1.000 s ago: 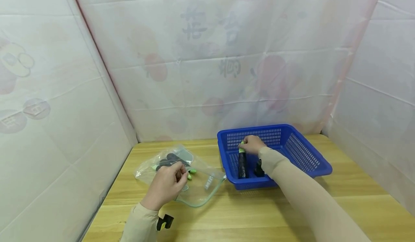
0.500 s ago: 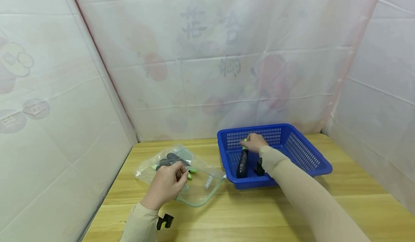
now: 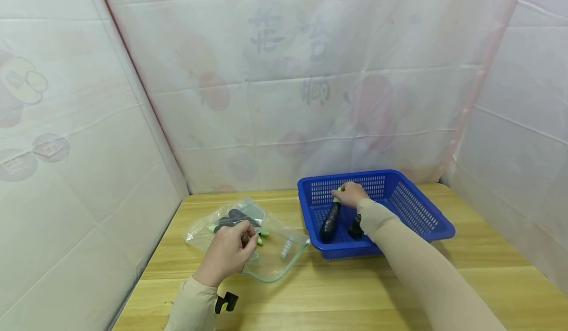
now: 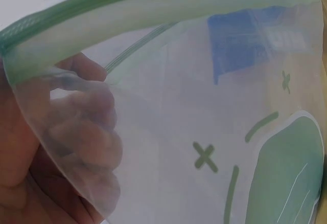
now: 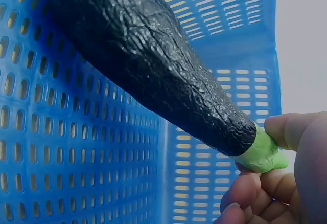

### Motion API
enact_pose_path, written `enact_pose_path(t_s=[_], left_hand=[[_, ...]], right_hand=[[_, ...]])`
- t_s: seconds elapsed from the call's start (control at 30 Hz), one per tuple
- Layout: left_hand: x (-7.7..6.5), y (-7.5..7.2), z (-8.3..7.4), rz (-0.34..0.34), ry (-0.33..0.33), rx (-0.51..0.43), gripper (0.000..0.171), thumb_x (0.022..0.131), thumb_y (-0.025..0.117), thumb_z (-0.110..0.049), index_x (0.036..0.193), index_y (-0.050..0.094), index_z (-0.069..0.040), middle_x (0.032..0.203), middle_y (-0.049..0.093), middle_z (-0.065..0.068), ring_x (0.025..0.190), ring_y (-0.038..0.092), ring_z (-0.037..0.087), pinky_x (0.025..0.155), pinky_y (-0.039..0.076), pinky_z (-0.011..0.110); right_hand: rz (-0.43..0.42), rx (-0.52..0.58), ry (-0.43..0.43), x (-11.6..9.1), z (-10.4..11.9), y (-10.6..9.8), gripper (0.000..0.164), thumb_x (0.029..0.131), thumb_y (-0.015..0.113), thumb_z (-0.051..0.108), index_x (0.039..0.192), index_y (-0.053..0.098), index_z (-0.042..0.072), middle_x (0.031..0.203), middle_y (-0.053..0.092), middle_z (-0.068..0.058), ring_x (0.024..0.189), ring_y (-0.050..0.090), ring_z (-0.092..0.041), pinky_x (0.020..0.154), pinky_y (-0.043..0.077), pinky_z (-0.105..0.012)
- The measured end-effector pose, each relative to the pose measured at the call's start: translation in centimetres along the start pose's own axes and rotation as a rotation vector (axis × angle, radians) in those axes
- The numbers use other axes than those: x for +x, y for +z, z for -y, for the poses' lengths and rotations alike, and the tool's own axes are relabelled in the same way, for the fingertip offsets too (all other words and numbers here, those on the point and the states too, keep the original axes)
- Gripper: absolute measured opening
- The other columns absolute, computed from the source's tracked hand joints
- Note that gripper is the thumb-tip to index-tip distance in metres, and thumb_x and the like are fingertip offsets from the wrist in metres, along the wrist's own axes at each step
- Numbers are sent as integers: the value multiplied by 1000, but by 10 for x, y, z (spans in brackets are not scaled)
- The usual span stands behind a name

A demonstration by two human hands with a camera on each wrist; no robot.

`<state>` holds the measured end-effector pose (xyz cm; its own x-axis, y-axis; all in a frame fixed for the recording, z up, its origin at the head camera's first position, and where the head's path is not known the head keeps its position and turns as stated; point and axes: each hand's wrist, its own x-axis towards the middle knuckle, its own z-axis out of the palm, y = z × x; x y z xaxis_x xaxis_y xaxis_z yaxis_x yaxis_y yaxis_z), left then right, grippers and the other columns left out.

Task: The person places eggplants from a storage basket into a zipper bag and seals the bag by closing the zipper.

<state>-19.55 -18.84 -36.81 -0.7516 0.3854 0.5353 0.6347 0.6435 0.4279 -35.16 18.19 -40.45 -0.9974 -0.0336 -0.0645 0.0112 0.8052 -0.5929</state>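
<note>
My right hand pinches the light green stem end of a dark, wrinkled eggplant. The eggplant slants down to the left inside a blue perforated basket; the right wrist view shows thumb and fingers round the stem. At the left, my left hand grips the mouth edge of a clear zip bag. Its green zip strip arches over the bag's opening in the left wrist view, and the curled fingers show through the plastic. Several dark eggplants with green stems lie in the bag.
Wood-grain table carries the bag and the basket, which stand side by side. Pale printed curtains close off the back and both sides. Black wrist cameras sit at both cuffs.
The eggplant in my right hand has tilted, its thick end swinging left while the stem end shifts slightly right and away. My left hand and the bag stay put.
</note>
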Motion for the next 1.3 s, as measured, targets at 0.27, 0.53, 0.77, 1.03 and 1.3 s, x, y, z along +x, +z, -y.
enact_pose_path(t_s=[0.27,0.53,0.77,1.03,1.3], left_hand=[[0,0,0,7,-14,4,17,89,64,-10,76,57,-20,53,42,-19,41,36,-5,40,34,17],[1,2,0,-14,7,1,19,86,67,-7,76,57,-19,53,42,-19,41,34,-6,39,33,16],[1,2,0,-6,-1,1,18,88,65,-8,76,57,-19,52,42,-19,41,34,-6,39,33,17],[0,2,-1,-6,-1,-4,20,86,67,-5,76,57,-19,52,41,-19,40,34,-6,39,32,17],[1,3,0,-11,11,-9,19,86,67,-5,76,57,-17,52,41,-18,40,33,-6,38,31,17]], right_hand=[[-21,8,-8,1,-3,-1,46,97,51,43,62,45,15,51,34,2,45,33,-14,45,35,-31],[-70,20,6,-5,0,-7,42,98,50,41,68,45,11,56,37,0,49,35,-16,49,34,-33],[-88,33,31,-5,-2,-10,36,97,51,37,73,52,9,59,43,-2,51,39,-16,50,36,-33],[-37,46,51,-5,-4,-14,38,96,49,35,73,61,8,60,55,-6,59,55,-27,53,41,-33],[25,67,78,-6,-6,-20,39,97,48,34,87,69,3,76,67,-16,63,62,-26,63,47,-41]])
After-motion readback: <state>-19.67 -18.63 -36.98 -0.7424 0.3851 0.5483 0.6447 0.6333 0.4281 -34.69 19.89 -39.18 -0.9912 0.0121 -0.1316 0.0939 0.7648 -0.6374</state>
